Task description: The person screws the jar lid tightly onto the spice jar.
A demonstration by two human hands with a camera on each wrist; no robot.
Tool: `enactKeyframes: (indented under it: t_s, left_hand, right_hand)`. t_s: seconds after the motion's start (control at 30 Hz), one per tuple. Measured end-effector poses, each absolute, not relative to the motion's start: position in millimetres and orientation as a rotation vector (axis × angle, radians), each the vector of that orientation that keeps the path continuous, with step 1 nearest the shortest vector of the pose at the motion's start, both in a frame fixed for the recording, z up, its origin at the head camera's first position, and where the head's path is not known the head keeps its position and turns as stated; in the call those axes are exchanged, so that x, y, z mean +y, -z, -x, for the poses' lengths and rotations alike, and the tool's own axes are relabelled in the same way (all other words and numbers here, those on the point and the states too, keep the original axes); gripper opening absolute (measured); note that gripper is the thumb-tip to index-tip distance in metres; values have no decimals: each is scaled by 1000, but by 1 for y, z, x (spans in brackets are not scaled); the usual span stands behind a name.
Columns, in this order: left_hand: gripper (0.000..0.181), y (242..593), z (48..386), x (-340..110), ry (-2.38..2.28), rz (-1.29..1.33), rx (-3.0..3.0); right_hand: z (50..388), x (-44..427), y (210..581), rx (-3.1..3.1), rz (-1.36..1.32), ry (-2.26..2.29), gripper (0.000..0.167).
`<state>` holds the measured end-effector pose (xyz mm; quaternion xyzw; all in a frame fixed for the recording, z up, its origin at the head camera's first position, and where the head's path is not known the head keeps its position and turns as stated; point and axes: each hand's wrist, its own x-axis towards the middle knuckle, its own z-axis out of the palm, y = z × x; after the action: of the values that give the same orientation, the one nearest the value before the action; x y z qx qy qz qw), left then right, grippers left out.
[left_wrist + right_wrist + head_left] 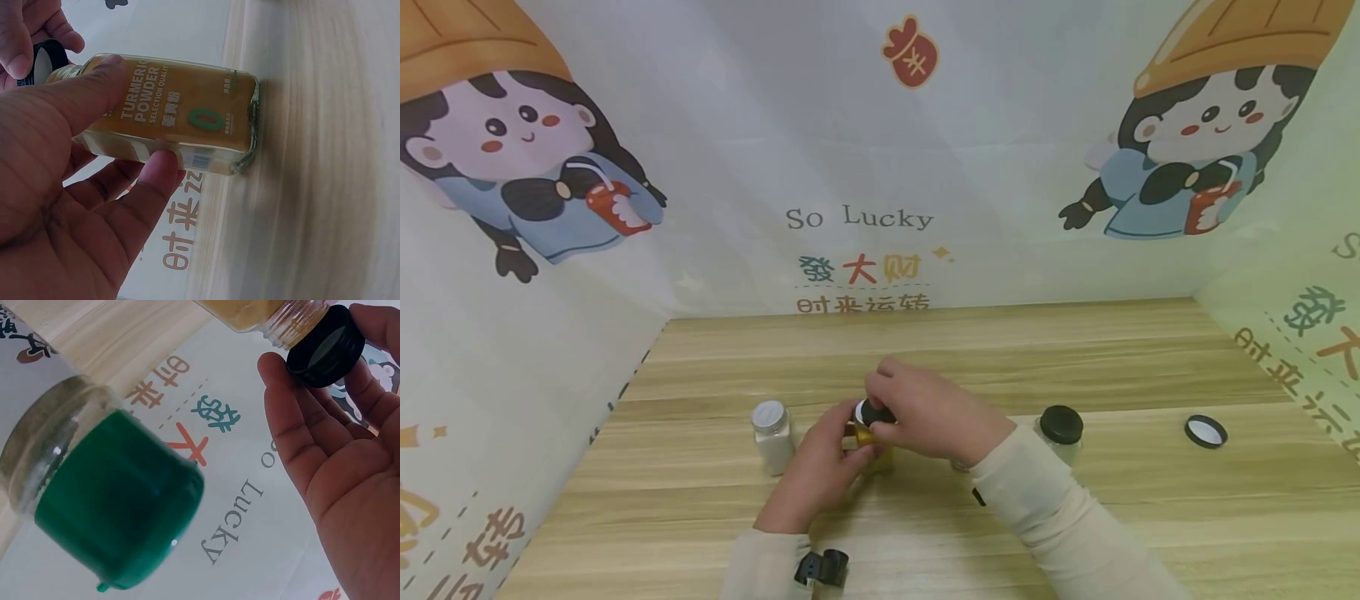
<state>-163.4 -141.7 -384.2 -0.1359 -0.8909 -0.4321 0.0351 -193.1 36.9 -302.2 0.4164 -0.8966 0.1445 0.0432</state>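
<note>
Two curled grips: left fingers (160,170) round turmeric jar (187,109), right fingers (284,412) round lid (334,361)

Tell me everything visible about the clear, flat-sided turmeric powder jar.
The glass-looking jar holds yellowish powder and bears pale "TURMERIC POWDER" lettering and a green "0". Roughly upright over the wood-grain table, it is gripped by the bare left hand; base contact is unclear. The bare right hand holds a round black cap tilted at the jar's threaded neck.

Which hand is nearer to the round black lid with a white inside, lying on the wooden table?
Right. The right hand is left of the lid; the left hand, gripping the yellow-filled glass bottle, is farther left.
</note>
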Motion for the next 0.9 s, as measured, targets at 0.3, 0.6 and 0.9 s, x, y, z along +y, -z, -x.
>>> enactKeyframes:
  t_s: [0.3, 0.6, 0.9]
  left_hand:
    - [42, 385, 163, -143, 1314, 424, -2734]
    - [42, 383, 163, -142, 1323, 408, -2741]
    - [39, 382, 163, -142, 1333, 416, -2744]
  right_hand:
    - [192, 36, 303, -2692, -1312, -393, 15]
    - [192, 34, 303, -2696, -1319, -339, 18]
    - [193, 32, 306, -2703, -1321, -317, 18]
